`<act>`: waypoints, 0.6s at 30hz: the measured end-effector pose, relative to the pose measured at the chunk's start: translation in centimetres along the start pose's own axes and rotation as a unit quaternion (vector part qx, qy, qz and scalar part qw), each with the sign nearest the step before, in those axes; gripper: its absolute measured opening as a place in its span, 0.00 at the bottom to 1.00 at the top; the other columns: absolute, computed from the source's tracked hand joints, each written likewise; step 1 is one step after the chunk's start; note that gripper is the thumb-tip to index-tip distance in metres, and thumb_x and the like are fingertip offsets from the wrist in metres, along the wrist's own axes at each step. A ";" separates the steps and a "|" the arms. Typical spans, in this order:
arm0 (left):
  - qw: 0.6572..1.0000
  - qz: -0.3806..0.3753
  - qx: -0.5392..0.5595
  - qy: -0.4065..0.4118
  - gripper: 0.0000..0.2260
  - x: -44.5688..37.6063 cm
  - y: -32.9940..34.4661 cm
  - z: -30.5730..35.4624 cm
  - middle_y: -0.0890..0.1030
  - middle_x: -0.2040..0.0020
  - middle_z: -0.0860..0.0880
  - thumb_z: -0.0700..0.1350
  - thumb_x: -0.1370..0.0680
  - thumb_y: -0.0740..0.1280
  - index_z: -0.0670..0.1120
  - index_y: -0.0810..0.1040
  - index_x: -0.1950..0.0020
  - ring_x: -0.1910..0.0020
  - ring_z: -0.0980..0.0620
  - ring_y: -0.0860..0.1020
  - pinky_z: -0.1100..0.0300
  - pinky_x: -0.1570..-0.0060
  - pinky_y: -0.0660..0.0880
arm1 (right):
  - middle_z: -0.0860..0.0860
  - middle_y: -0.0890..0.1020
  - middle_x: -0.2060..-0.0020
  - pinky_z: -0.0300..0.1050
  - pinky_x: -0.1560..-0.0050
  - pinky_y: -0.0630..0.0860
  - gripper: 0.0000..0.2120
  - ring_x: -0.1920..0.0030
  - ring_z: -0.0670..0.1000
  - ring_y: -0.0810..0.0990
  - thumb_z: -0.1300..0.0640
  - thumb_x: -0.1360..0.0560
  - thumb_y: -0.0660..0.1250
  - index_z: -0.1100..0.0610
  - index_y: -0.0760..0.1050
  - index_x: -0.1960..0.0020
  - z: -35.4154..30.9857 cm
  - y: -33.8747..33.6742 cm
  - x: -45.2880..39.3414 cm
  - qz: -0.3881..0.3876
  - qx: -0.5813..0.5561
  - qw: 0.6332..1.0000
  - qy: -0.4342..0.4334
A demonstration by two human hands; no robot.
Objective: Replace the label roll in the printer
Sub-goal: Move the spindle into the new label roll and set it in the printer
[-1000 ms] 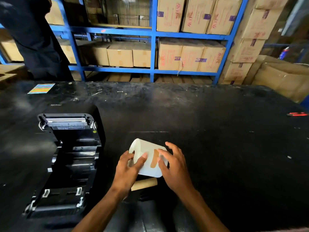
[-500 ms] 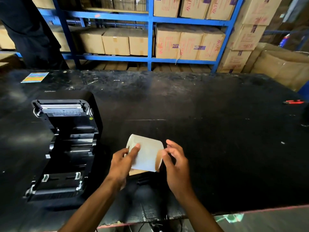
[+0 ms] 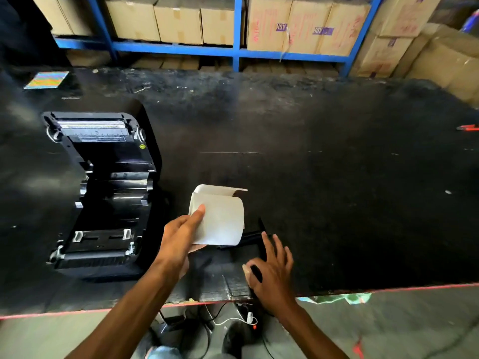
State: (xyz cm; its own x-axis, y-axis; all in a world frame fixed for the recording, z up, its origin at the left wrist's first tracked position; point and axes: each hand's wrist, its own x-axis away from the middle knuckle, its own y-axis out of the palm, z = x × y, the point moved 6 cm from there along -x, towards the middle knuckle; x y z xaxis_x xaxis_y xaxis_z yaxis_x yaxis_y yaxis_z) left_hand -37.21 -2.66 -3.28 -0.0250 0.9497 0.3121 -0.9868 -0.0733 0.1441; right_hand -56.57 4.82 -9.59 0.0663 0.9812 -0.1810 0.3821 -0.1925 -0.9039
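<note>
Head view: left hand (image 3: pixel 181 237) grips the label roll (image 3: pixel 220 218); right hand (image 3: pixel 272 273), fingers spread, reaches the black spindle (image 3: pixel 252 235). Printer (image 3: pixel 101 193) at nine o'clock stands open and empty; loading and closing remain.

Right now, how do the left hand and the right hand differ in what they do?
The left hand grips the white label roll, thumb on top; the right hand does not touch the roll. The left hand is raised beside the open printer; the right hand reaches down with spread fingers to a black part on the table. Both are bare.
</note>
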 end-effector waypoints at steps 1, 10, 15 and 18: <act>1.000 0.010 0.001 -0.008 0.21 0.0 -0.8 -0.5 0.83 0.48 0.37 0.53 0.24 0.68 0.33 0.79 0.48 0.51 0.43 0.82 0.52 0.58 0.81 | 0.54 0.62 0.26 0.52 0.30 0.45 0.05 0.25 0.57 0.53 0.48 0.29 0.67 0.47 0.77 0.62 -0.4 0.8 0.2 0.006 0.027 0.999 -0.016; 1.000 -0.020 0.001 0.005 0.16 1.6 -2.4 -1.0 0.85 0.53 0.44 0.56 0.30 0.69 0.44 0.82 0.56 0.52 0.46 0.82 0.52 0.59 0.81 | 0.55 0.72 0.32 0.48 0.32 0.53 0.13 0.30 0.52 0.61 0.54 0.30 0.72 0.52 0.79 0.46 0.2 0.2 0.7 0.047 -0.107 0.993 0.017; 0.997 -0.066 0.016 0.030 0.17 2.5 -2.1 -0.1 0.85 0.45 0.43 0.57 0.29 0.70 0.46 0.84 0.50 0.45 0.43 0.82 0.53 0.56 0.80 | 0.47 0.84 0.58 0.38 0.55 0.78 0.12 0.52 0.53 0.83 0.51 0.22 0.61 0.56 0.80 0.52 -0.3 -3.0 -4.0 0.018 -0.455 0.858 0.236; 0.994 -0.092 0.020 0.052 0.21 2.8 -1.7 0.9 0.83 0.41 0.44 0.57 0.29 0.71 0.46 0.82 0.43 0.42 0.43 0.81 0.53 0.52 0.81 | 0.55 0.85 0.58 0.45 0.57 0.81 0.29 0.56 0.53 0.85 0.36 0.24 0.54 0.60 0.78 0.49 -3.0 -2.7 -6.6 -0.164 -0.529 0.774 0.306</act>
State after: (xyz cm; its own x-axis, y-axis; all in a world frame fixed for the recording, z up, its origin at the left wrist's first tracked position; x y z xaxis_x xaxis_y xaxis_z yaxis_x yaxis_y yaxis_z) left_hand -35.48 -0.21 -1.77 0.1369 0.9744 0.1784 -0.9693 0.0946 0.2268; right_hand -55.28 -1.07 -4.79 0.1068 0.8588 0.5011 0.9907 -0.1347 0.0197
